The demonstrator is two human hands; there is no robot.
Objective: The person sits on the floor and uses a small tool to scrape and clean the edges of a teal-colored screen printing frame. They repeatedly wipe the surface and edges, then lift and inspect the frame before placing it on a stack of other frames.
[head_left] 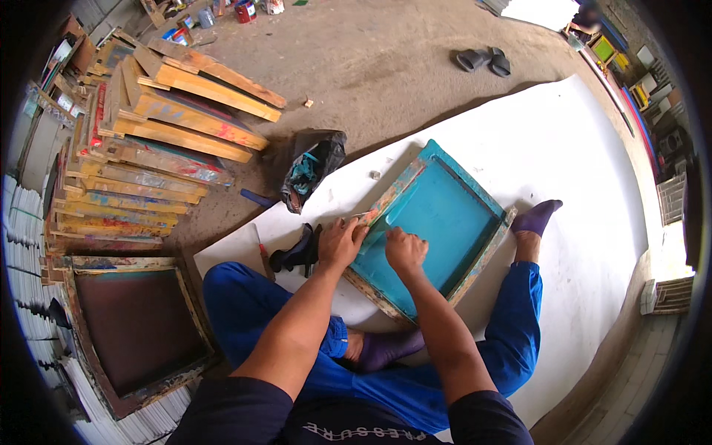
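A wooden screen-printing frame (480,278) with teal mesh lies tilted on the white sheet between my legs. Its rim is stained with paint. My left hand (340,243) grips the left side of that rim, fingers bent over the wood. Just to the right, my right hand (406,251) is closed in a fist above the mesh, beside the inner left edge. A thin greenish strip (379,231) stands raised from the frame between the two hands. Its end runs to the right fist, where the fingers hide it.
A black plastic bag (322,148) with crumpled teal scraps stands beyond the frame. Black tool-like objects (297,254) and a red-handled tool (263,252) lie left of my left hand. Stacked wooden frames (148,178) and a dark-mesh frame (141,326) fill the left. Sandals (483,61) lie far off.
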